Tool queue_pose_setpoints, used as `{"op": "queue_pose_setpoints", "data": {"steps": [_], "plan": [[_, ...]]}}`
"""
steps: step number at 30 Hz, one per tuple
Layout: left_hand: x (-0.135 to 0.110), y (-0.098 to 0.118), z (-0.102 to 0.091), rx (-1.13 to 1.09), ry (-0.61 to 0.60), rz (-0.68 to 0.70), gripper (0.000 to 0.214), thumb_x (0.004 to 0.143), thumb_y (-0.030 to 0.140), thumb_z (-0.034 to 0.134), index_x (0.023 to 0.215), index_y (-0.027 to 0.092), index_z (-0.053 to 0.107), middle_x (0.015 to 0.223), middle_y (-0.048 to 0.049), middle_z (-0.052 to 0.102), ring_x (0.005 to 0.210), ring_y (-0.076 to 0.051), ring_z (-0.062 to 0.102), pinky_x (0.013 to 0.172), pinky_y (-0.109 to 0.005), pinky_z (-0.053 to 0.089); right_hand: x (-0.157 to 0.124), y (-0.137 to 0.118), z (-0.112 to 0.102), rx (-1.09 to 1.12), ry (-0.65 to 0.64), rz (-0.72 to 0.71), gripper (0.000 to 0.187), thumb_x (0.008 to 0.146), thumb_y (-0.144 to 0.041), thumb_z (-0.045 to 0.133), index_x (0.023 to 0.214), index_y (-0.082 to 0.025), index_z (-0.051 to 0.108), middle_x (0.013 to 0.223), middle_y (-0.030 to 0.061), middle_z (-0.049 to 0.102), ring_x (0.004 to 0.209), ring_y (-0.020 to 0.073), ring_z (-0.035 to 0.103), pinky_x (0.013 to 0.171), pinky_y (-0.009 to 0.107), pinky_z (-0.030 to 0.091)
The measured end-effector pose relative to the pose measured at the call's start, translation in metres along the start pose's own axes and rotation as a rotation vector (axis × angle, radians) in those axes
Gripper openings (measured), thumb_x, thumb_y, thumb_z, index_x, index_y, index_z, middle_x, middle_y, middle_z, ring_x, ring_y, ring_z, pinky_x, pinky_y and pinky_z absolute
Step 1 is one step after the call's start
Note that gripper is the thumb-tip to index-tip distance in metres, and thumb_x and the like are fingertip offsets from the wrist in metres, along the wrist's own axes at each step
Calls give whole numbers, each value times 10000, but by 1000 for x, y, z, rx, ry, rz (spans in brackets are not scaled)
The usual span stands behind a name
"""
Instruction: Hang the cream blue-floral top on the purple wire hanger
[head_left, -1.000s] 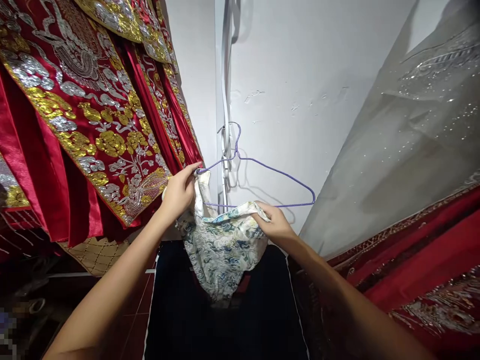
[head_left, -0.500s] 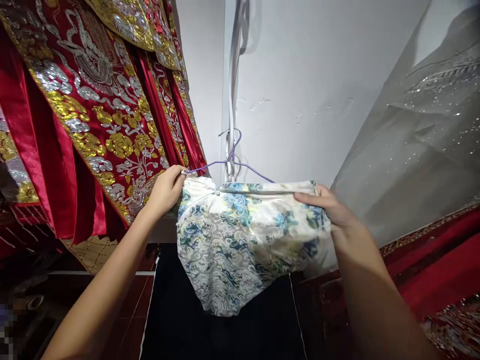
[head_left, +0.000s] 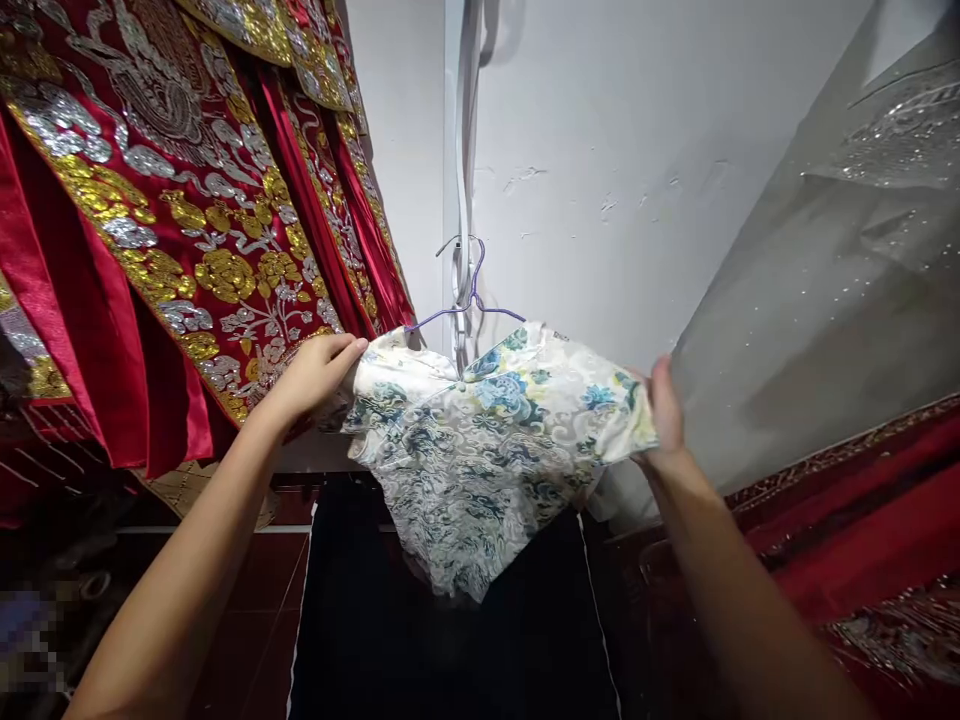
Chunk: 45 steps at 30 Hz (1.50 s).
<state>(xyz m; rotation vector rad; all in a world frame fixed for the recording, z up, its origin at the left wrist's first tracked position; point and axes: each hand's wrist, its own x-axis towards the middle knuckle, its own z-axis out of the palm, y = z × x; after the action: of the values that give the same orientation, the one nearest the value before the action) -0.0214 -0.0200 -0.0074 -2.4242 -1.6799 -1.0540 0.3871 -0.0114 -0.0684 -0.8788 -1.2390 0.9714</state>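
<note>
While our left hand [head_left: 321, 375] grasps the floral garment [head_left: 480, 460] at one shoulder, our right hand [head_left: 666, 415] grips its opposite sleeve, some fingers hidden. We see the garment on the purple hanger [head_left: 475, 297], before the white wall [head_left: 600, 130], red embroidered cloth [head_left: 225, 275] leftward.

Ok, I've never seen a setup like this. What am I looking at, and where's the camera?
There's no machine here: these are a person's bare hands, seen from one camera worn on their head, looking forward and down. The left hand grips one side of a floral blouse; the right hand is at the other side, its grip partly hidden. The top of a purple hanger shows at the neckline, beside a white pole. Black fabric lies below, a red embroidered garment at left and pale sparkly fabric at right.
</note>
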Motion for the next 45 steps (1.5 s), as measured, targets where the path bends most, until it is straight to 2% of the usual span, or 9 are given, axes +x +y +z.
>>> {"op": "queue_pose_setpoints", "data": {"steps": [5,10,14,20,27,32,35,38,45], "plan": [[10,24,2,54,278,52,250,966,365,462,867,190,610,853,-42,631,824,-204,581,742,-307,431,-11,-37,-2,-107,-11,-22,332,687,-488,815,745,-181,700,626,13,654,534,149,553,509,245,432],[1,66,2,-113,519,166,223,946,348,535,1113,234,627,1240,-76,575,1218,-238,503,1060,-411,402,-37,-53,2,-22,374,-151,208,735,-384,778,708,-198,689,636,23,620,547,155,535,507,261,432],[-18,103,18,-778,135,29,282,977,359,469,1179,206,592,1184,-93,643,1099,-218,604,1012,-425,473,-86,-38,23,-230,281,-227,216,841,-444,643,771,-243,678,644,18,600,550,187,538,476,284,412],[-54,129,37,-1501,-411,-568,143,945,300,544,966,164,581,1060,-98,649,704,-94,601,728,-271,546,-115,-15,66,-668,-916,-150,210,936,-378,545,863,-235,680,741,2,668,659,175,594,655,302,467],[-62,87,-5,-959,-800,-377,172,891,341,609,921,181,554,691,24,564,437,-38,316,400,-168,257,-43,24,43,-820,-215,-205,598,940,-540,491,1473,-286,390,1525,133,375,1349,339,448,1022,478,453],[-43,76,-46,-687,-771,-225,168,907,300,498,854,189,612,576,30,472,493,-93,400,449,-200,322,-10,30,57,-731,-219,-324,636,976,-565,397,1540,-302,266,1592,104,253,1473,302,263,1169,489,291],[-37,71,-53,-471,-609,-65,203,916,295,502,880,193,673,657,0,564,609,-125,520,559,-230,419,-12,23,66,-576,-373,-275,504,963,-612,398,1212,-241,631,1217,96,625,1188,290,567,1003,423,468],[-34,62,-41,-431,-356,-40,191,897,322,561,987,195,672,702,-13,625,666,-156,592,606,-261,469,-22,14,65,-432,-481,-105,530,909,-650,490,685,-189,625,654,19,583,659,188,589,633,302,501],[-31,60,-5,-59,464,161,432,835,302,683,1247,238,572,1249,-102,598,1177,-284,542,1024,-468,418,17,-27,48,-99,-76,-33,418,682,-613,775,692,-202,700,631,35,667,555,195,604,547,319,498]]}}
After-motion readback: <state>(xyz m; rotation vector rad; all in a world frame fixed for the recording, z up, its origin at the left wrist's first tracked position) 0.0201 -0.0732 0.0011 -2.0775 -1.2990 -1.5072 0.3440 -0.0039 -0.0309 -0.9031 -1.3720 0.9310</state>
